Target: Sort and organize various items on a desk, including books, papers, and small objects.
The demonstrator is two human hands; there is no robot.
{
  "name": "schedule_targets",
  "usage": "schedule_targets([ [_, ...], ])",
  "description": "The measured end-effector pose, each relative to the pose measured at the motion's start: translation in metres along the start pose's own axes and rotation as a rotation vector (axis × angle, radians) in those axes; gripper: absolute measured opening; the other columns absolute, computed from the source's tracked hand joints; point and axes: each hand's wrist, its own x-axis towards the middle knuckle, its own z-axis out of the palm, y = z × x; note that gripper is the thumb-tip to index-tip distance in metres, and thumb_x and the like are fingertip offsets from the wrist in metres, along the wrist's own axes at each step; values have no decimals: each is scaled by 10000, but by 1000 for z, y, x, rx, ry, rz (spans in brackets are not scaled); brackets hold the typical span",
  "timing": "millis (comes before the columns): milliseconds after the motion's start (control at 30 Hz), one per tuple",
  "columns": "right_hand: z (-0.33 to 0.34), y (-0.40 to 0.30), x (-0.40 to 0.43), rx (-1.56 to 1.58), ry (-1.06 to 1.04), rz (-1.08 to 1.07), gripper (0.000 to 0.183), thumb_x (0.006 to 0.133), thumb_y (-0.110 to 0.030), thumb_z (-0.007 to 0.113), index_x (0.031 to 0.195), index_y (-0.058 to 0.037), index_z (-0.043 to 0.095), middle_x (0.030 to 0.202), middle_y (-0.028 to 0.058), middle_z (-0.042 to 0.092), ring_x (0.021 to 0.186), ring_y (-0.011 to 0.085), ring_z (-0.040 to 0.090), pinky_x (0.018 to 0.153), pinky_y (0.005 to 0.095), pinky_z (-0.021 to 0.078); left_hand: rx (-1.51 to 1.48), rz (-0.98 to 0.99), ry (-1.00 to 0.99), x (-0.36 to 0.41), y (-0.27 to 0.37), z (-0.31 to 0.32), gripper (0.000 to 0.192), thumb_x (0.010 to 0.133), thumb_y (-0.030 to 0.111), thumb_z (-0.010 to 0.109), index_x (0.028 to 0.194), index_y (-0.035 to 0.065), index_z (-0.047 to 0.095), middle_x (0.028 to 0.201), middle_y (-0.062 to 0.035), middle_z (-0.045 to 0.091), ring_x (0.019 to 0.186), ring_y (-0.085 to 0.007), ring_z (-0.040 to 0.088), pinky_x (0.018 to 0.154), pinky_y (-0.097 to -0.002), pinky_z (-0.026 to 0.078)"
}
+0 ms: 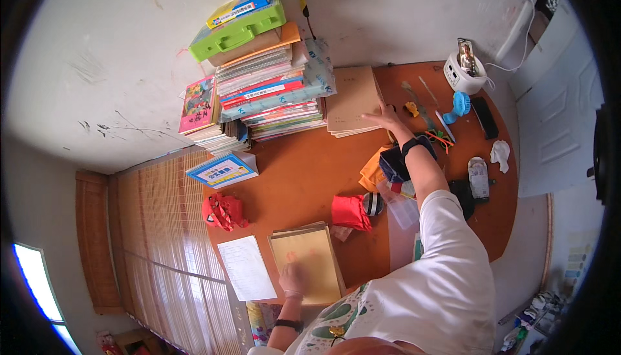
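My right hand (385,116) reaches to the far side of the brown table and touches the right edge of a stack of kraft-paper booklets or envelopes (350,97), fingers spread. My left hand (292,279) rests on the left part of a pile of yellowish-brown paper envelopes (310,250) at the near edge; whether its fingers are closed is hard to tell. A white sheet with handwriting (247,267) lies just left of that pile. Red cloth (350,212) and a round black-and-white object (373,204) sit beyond its right corner.
Tall book stacks (271,97) with a green plastic case (237,34) stand by the wall. A desk calendar (223,170) and red bag (225,211) are at left. At right are scissors (440,140), a blue handheld fan (457,107), a black phone (484,117) and a white device (463,76).
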Motion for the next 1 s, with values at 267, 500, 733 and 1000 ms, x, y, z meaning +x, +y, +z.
schedule_targets([
  [267,-12,50,-27,-456,3,-191,871,613,-351,740,1295,1,327,1263,272,338,1164,388,360,965,406,363,10,9,27,1,6,-1,83,728,147,579,785,93,552,705,-74,550,664,-264,555,587,-361,454],
  [500,-5,26,-75,-685,308,-121,414,757,-74,552,1161,-21,482,1303,149,352,1173,312,374,940,367,398,18,39,59,-5,5,0,113,770,191,559,786,84,525,718,-93,543,674,-295,542,593,-394,442],
  [733,60,-44,-240,58,-193,-459,304,741,-227,637,961,-20,599,956,157,591,878,279,586,749,358,473,-20,-19,12,0,3,-1,169,769,245,571,869,110,549,807,-104,577,776,-294,567,638,-409,465],
  [1000,121,-31,-376,-87,-620,-252,510,758,-368,617,1070,31,553,1024,202,583,956,307,570,814,370,453,-231,-109,178,1,-15,-22,303,740,256,599,955,53,531,869,-184,555,878,-329,530,766,-398,433],
])
